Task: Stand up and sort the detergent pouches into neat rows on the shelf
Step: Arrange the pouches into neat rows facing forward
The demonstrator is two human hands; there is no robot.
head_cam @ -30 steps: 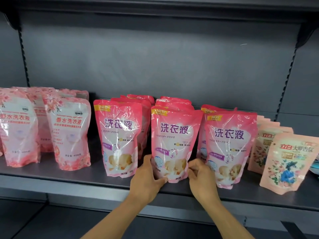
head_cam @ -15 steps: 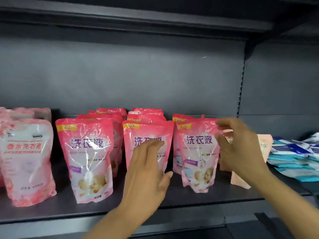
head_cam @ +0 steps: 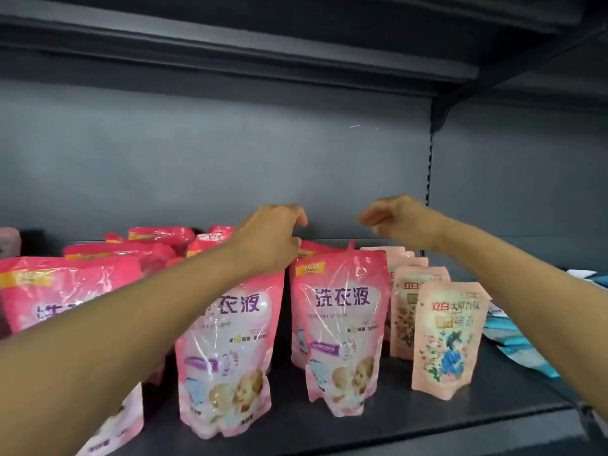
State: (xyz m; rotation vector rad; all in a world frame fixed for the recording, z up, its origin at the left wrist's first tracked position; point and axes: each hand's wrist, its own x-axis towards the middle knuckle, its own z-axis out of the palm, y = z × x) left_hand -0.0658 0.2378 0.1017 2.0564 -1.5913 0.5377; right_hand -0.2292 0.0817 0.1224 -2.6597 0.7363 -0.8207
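Pouches [head_cam: 342,327] stand upright facing out; my left hand [head_cam: 269,240] pinches a back one's top, right hand [head_cam: 399,222] loosely curled, holding nothing.

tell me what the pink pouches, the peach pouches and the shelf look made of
Pink pouches: glossy flexible plastic film, judging by the bright glare streaks and creases.
Peach pouches: also flexible film, but seemingly matte, with almost no glare.
Shelf: probably painted metal in dark grey with a dull sheen and a folded front lip.
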